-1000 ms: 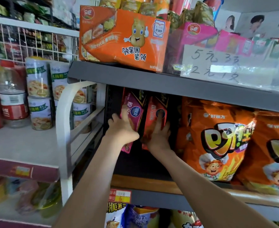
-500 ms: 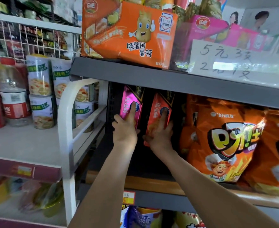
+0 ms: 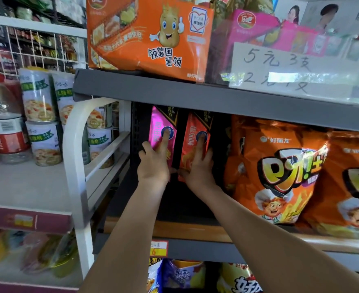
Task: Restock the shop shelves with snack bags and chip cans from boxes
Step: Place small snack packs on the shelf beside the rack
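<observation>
Both hands reach into the dark middle shelf (image 3: 195, 229): the left hand (image 3: 153, 166) presses flat on an upright pink snack bag (image 3: 160, 127), and the right hand (image 3: 199, 168) presses on an upright orange-red snack bag (image 3: 195, 140) just beside it, thumbs nearly touching. To the right stand large orange chip bags (image 3: 280, 170). An orange carton (image 3: 149, 34) sits on the shelf above, and stacked cans (image 3: 41, 115) fill the white rack far left.

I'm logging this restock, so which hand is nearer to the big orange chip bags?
Right. The right hand presses the red-orange snack bag just left of the big orange chip bags; the left hand is farther left, on the pink snack bag.
</observation>
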### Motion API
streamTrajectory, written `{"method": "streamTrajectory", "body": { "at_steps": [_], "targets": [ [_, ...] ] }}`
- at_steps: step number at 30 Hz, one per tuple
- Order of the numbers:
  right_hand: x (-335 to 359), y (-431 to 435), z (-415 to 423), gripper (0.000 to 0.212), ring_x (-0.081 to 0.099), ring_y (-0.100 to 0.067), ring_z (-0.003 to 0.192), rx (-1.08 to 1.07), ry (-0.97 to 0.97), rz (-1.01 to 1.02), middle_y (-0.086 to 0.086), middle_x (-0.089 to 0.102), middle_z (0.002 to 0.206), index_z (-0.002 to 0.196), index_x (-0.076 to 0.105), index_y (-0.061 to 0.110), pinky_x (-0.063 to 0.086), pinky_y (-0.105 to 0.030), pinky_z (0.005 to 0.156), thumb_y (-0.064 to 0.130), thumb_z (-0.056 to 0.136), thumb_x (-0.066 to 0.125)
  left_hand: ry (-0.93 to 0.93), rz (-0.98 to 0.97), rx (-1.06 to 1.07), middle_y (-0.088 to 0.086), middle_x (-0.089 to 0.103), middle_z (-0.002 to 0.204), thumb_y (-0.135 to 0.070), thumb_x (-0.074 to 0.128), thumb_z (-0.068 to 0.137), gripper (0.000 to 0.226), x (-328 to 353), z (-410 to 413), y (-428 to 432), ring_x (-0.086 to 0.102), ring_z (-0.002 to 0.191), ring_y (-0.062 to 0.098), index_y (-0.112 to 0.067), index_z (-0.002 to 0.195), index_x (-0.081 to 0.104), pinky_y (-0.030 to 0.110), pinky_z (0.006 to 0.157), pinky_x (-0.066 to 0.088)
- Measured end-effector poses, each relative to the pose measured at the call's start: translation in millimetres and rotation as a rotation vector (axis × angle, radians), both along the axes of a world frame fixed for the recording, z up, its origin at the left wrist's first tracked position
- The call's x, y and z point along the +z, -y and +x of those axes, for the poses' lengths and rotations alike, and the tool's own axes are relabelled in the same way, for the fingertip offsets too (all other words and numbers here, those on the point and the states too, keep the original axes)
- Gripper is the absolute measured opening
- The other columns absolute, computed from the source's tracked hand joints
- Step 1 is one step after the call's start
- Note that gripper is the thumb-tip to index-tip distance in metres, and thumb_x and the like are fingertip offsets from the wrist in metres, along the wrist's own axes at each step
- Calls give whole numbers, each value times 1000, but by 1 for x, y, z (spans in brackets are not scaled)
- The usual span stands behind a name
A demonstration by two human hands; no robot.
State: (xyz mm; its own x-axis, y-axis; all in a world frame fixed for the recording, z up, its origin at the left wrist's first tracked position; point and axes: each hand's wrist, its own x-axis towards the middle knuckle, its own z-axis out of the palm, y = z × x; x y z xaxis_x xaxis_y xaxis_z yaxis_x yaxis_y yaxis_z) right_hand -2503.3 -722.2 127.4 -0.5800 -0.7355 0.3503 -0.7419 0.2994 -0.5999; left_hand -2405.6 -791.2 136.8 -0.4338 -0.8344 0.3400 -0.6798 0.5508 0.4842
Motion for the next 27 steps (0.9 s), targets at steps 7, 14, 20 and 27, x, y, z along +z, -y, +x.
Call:
{"method": "streamTrajectory", "body": {
  "at_steps": [7,14,20,27],
  "targets": [
    [15,-16,15,101,-9,-34,146,-95,-134,149,-12,-20,158,149,-23,33,22,-50,115,29,92,61,85,7,30,18,-9,159,-11,69,87,108,11,10,-20,12,144,41,-40,152,-12,53,107,39],
    [22,-60,80,79,22,-39,136,88,-125,25,-19,19,152,153,11,12,26,-47,110,22,91,59,-205,5,-13,13,21,155,-18,58,94,81,-1,78,-87,28,140,32,-27,156,8,39,104,38],
    [-32,-122,193,51,39,-20,121,385,-108,-228,-10,49,131,137,44,6,34,-30,102,13,91,63,-521,-50,127,8,46,140,-14,63,93,63,-65,200,-166,40,126,10,-14,149,35,-2,98,22],
    [-198,-140,336,52,36,-19,125,695,134,291,-9,46,132,141,41,7,28,-20,101,18,94,60,-422,655,747,9,41,145,-24,63,93,78,-259,384,-217,44,123,15,-18,155,18,20,92,34]
  ]
}}
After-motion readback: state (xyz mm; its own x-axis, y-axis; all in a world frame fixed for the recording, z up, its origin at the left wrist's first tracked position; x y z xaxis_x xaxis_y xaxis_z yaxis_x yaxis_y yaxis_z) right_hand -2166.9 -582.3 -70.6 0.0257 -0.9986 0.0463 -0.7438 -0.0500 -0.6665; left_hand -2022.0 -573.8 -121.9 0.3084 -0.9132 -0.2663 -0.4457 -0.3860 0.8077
